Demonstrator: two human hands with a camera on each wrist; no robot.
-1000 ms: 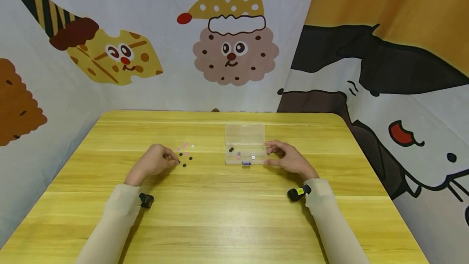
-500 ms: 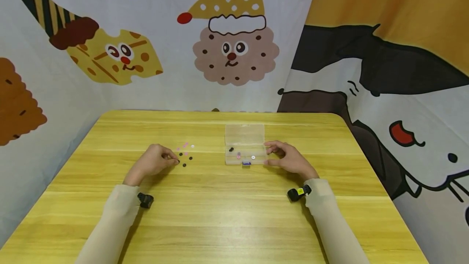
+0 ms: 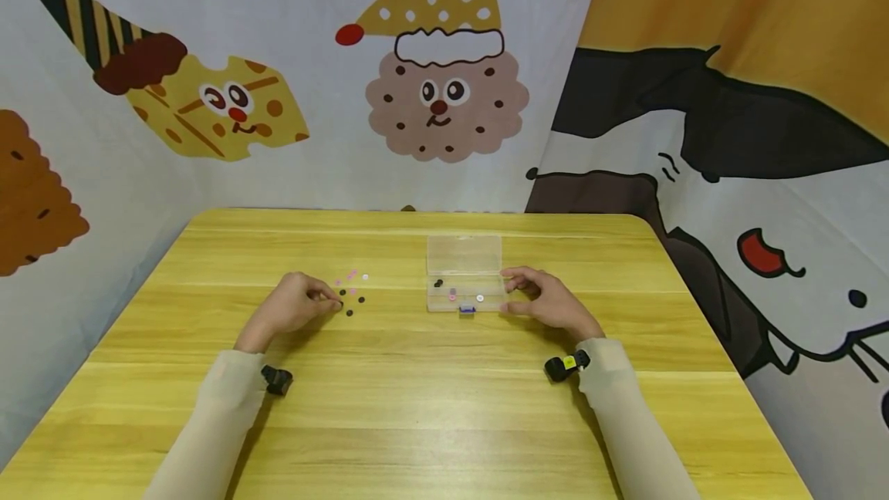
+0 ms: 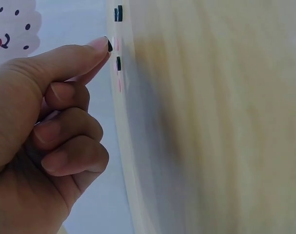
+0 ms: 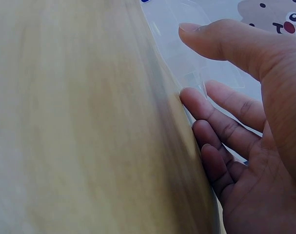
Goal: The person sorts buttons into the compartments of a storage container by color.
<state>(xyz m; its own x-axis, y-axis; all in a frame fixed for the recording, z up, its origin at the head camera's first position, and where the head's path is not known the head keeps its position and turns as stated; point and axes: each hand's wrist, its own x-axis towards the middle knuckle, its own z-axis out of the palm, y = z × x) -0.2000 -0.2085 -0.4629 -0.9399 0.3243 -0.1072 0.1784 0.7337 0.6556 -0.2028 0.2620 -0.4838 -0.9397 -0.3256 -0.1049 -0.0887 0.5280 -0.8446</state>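
Between thumb and forefinger, my left hand (image 3: 297, 302) pinches a small black button (image 4: 109, 45), its other fingers curled in the left wrist view. Around its fingertips, black buttons (image 3: 361, 300), pink ones (image 3: 352, 274) and a white one (image 3: 365, 277) lie scattered on the table. A clear plastic box (image 3: 444, 305) stands to the right with its lid (image 3: 464, 255) raised back. Inside are black buttons (image 3: 438, 283), pink pieces (image 3: 453, 296) and a white button (image 3: 480, 298). My right hand (image 3: 547, 301) rests at the box's right end, thumb and fingers spread apart and fairly straight.
The wooden table (image 3: 444, 407) spreads beneath both arms. A blue-marked latch (image 3: 467, 311) juts from the front of the box. Behind the table hangs a white curtain (image 3: 278, 184) printed with cartoon figures.
My left fingertips shift very slightly to the right with the black button between them. The right hand and the box stay where they were.
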